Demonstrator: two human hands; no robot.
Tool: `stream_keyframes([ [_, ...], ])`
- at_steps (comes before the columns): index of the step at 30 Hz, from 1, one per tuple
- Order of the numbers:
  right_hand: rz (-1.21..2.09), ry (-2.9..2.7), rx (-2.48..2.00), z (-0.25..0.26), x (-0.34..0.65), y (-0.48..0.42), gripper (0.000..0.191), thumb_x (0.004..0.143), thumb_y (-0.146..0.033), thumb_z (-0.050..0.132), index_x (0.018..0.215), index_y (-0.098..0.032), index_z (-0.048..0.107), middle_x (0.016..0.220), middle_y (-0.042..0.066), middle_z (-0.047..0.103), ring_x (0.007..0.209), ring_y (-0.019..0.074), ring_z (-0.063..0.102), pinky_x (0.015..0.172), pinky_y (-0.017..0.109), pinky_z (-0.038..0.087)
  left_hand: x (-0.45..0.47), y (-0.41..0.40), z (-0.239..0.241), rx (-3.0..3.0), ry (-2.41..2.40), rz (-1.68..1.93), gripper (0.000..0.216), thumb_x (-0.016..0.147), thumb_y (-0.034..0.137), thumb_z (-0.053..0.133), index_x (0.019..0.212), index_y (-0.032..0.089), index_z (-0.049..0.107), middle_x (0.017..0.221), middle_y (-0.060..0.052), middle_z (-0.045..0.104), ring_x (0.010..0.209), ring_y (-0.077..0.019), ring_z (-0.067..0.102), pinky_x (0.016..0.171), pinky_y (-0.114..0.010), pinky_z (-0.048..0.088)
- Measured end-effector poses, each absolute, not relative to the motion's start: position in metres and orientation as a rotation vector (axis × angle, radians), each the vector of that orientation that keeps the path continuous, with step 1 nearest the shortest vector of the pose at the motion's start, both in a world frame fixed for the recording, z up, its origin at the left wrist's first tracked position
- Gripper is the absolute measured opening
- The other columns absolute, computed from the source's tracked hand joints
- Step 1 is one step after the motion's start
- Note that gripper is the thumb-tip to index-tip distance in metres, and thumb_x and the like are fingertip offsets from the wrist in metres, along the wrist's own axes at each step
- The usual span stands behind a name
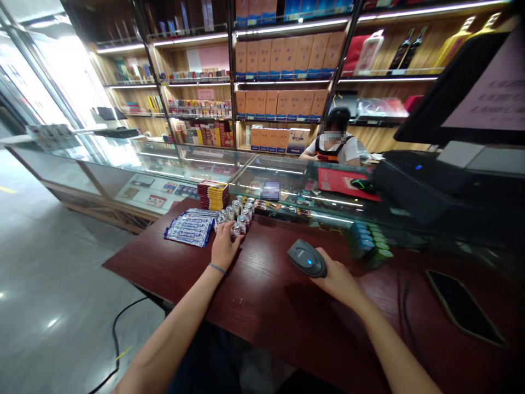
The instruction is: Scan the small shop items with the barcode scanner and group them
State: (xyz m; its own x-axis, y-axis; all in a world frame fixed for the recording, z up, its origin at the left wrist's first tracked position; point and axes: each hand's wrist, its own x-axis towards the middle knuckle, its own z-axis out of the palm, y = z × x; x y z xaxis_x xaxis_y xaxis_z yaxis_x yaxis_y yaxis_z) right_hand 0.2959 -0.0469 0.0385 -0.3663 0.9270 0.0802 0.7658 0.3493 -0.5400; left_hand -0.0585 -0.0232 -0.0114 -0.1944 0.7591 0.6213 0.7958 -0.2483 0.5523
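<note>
My left hand (224,244) reaches to the front of a cluster of small silver-capped jars (243,220), its thumb and fingers around a front jar (235,229). Part of that jar is hidden by the fingers. To the left of them lie overlapping blue-and-white packets (189,227) in a row. Behind these rises a stack of red and yellow packs (213,195). In my right hand (332,279) is a dark grey barcode scanner (307,258), a blue light showing on top. It is held above the brown table (262,290), pointing forward and left.
Small blue and green boxes (369,243) stand at the right, near a phone (465,306). A glass display counter (188,158) borders the table's far side. A monitor (463,87) looms at right. Behind the counter is a person (334,145), before stocked shelves.
</note>
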Motion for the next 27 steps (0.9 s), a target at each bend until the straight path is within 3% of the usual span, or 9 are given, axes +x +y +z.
stream_keyframes([
  [12,0.58,-2.171,-1.424,0.032,0.302,-0.043,0.039,0.077,-0.033,0.065,0.114,-0.028,0.054,0.091,0.006,0.078,0.089,0.0343,0.076,0.068,0.031,0.049,-0.059,-0.024,-0.008,-1.937,-1.719,-1.436,0.051,0.088,0.028,0.07,0.135,0.02,0.053,0.126,-0.014,0.057,0.121,-0.0297,0.055,0.107,-0.048,0.047],
  [19,0.553,-1.959,-1.369,0.03,0.325,-0.029,0.052,0.077,-0.034,0.069,0.126,-0.025,0.055,0.103,0.008,0.078,0.097,0.0309,0.075,0.078,0.034,0.053,-0.037,-0.032,0.008,-1.941,-1.389,-1.311,0.043,0.089,0.031,0.071,0.13,0.025,0.06,0.135,-0.014,0.056,0.129,-0.0326,0.052,0.111,-0.052,0.042],
  [22,0.515,-1.794,-1.321,0.039,0.341,-0.025,0.047,0.078,-0.033,0.069,0.123,-0.024,0.058,0.105,0.008,0.077,0.096,0.0281,0.074,0.08,0.034,0.054,-0.012,-0.026,0.014,-2.073,-1.286,-1.366,0.043,0.091,0.028,0.068,0.133,0.025,0.058,0.133,-0.013,0.058,0.126,-0.0305,0.054,0.109,-0.05,0.044],
  [24,0.491,-1.68,-1.337,0.045,0.354,-0.025,0.042,0.08,-0.035,0.07,0.119,-0.022,0.061,0.097,0.007,0.078,0.088,0.0266,0.075,0.075,0.033,0.055,0.009,-0.019,0.017,-2.177,-1.25,-1.422,0.043,0.093,0.027,0.066,0.135,0.025,0.056,0.133,-0.013,0.058,0.125,-0.0292,0.055,0.109,-0.049,0.045],
  [27,0.518,-1.509,-1.414,0.053,0.375,-0.026,0.038,0.08,-0.042,0.071,0.111,-0.021,0.063,0.072,0.002,0.074,0.054,0.0212,0.067,0.055,0.03,0.051,0.047,-0.004,0.02,-2.324,-1.22,-1.531,0.043,0.095,0.027,0.062,0.137,0.025,0.054,0.131,-0.012,0.059,0.125,-0.0272,0.056,0.11,-0.049,0.046],
])
